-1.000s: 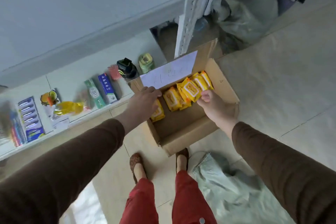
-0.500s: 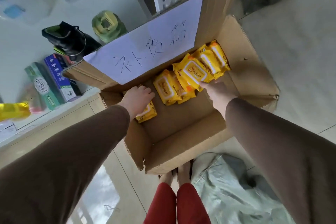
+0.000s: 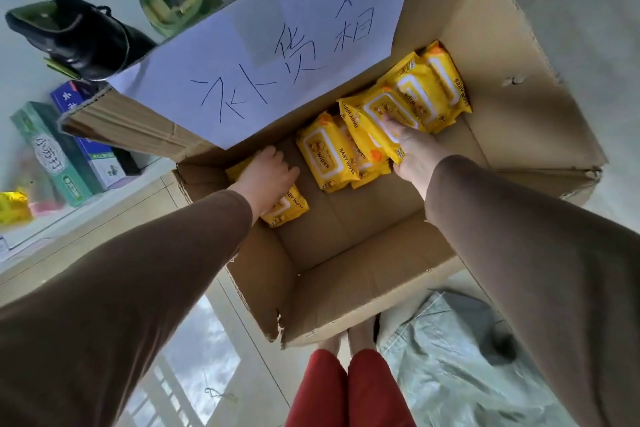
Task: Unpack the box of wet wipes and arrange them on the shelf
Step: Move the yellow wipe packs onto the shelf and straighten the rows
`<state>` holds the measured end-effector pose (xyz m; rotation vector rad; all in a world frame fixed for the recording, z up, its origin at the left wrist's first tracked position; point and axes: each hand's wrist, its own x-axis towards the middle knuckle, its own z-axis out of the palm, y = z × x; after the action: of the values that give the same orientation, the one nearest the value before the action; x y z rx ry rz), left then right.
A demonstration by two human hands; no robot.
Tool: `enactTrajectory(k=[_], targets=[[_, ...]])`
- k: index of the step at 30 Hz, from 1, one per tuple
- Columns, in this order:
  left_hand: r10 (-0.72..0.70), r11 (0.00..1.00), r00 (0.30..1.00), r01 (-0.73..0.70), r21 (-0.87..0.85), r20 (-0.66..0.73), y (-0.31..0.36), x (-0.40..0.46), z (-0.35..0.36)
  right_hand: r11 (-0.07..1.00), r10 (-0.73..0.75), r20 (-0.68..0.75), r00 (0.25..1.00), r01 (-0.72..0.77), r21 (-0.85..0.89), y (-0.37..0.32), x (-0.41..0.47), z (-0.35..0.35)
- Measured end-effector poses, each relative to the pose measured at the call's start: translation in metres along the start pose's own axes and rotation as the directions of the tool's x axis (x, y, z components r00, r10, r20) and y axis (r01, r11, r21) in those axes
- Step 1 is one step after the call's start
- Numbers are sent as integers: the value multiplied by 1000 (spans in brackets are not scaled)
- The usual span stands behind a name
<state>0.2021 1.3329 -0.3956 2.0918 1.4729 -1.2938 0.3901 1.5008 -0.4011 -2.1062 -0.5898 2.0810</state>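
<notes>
hands (image 3: 273, 177) gripping wipes packs (image 3: 325, 159), cardboard box (image 3: 519, 107)

Around both hands, the box (image 3: 363, 274) is matt brown corrugated cardboard — torn rough at its near corner. The wipes packs (image 3: 412, 104) under the fingers are glossy yellow plastic film. Beyond the hands, a matt white paper sheet (image 3: 277, 55) covers the flap. Left of them, a shoe (image 3: 76, 38) shows shiny black leather.

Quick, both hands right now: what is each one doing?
Left hand: grips a wipes pack at the box's left wall.
Right hand: grips the front pack of the right-hand stack.
</notes>
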Motion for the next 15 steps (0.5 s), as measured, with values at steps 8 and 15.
enactTrajectory(k=[8,15], targets=[[-236,880,966,165,-446,-109,-7,-105,-73,994,-105,14,994,106,-11,7,-126,-27],[-357,634,931,176,-753,-82,-48,-290,-141,881,-411,239,880,451,-143,-22,-326,-35]])
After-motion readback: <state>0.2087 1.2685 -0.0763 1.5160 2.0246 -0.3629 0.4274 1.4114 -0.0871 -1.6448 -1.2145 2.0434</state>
